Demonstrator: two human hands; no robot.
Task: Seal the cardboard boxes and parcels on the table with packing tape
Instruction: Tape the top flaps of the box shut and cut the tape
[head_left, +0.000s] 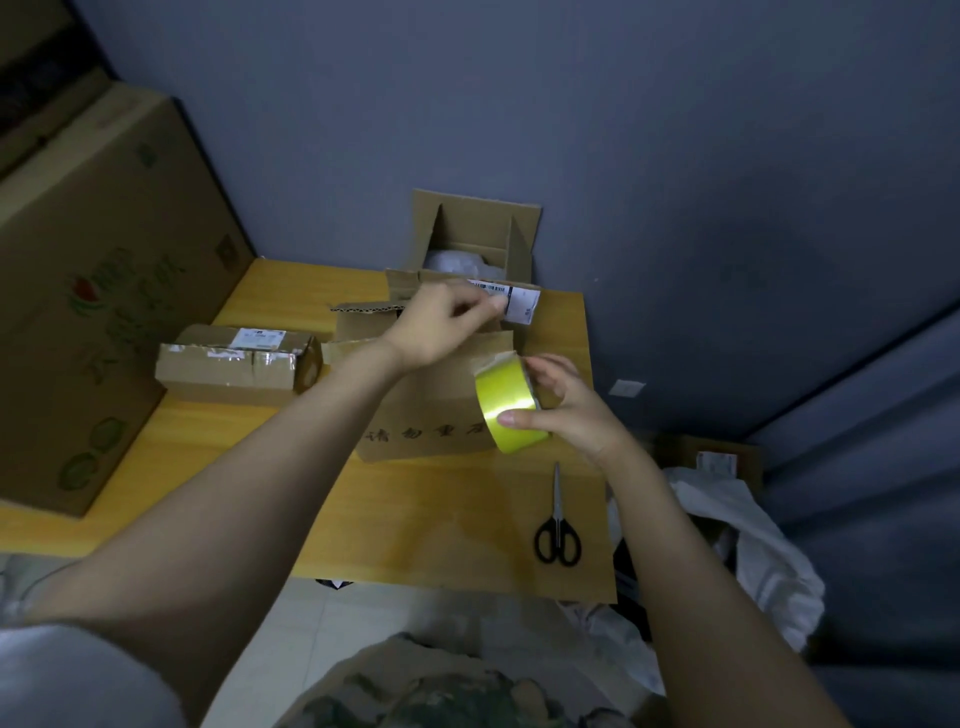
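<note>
Both of my grips are working above the middle of the yellow wooden tabletop (208, 467). My right grip (566, 410) is clamping a shiny yellow-green roll of packing tape (511, 402), with the thumb pressing on the near side and the fingers curling round the far side. It is holding the roll in the air over a brown cardboard box with printed characters on its flap (431, 415). A loose end of tape is lifting from the top of the roll.

My left grip (447, 327) is reaching over that box's open flaps, fingertips bunching together just beside a white barcode label (514, 299). Whether they are pinching a tape end I cannot tell.

That box is lying mid-tabletop, towards the right edge. Behind it, at the far edge, a taller open cardboard box (472, 234) is standing with something white inside. A small brown parcel striped with clear tape (234, 364) is lying towards the left edge, just beside a large printed cardboard carton (93, 260). Black-handled scissors (557, 525) are lying closed near the right front corner.
</note>
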